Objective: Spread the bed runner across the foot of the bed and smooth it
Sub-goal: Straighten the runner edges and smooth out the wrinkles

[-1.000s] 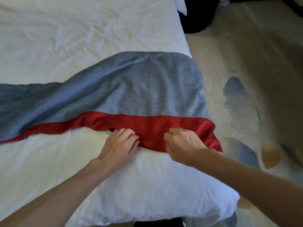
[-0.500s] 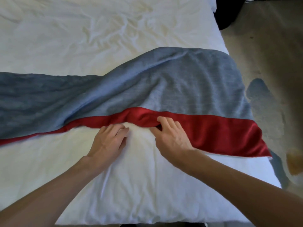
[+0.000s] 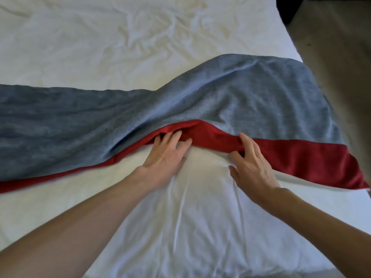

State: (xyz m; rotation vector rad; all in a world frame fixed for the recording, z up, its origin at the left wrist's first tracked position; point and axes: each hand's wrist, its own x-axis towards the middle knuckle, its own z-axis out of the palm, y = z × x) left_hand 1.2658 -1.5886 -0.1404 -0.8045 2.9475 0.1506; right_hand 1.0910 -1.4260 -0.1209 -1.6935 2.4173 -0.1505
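Note:
The bed runner (image 3: 230, 97), grey-blue with a red border (image 3: 301, 157), lies crooked across the white duvet (image 3: 190, 227). It bulges toward the head of the bed on the right and its right end hangs over the bed's side. My left hand (image 3: 166, 157) rests flat on the duvet, fingers spread, with its fingertips pushed into the raised fold of the red border. My right hand (image 3: 251, 167) lies a little to the right, its fingers over the red border and pinching a bunched bit of it.
Wrinkled white bedding (image 3: 140, 33) stretches beyond the runner. The bed's right edge (image 3: 293, 49) drops to beige carpet (image 3: 341, 67). A dark object (image 3: 287, 9) stands on the floor at the top right.
Both hands went from closed fists on the red border to flatter hands, and the border's middle has been pushed away from me into an arch. The view has shifted left along the bed.

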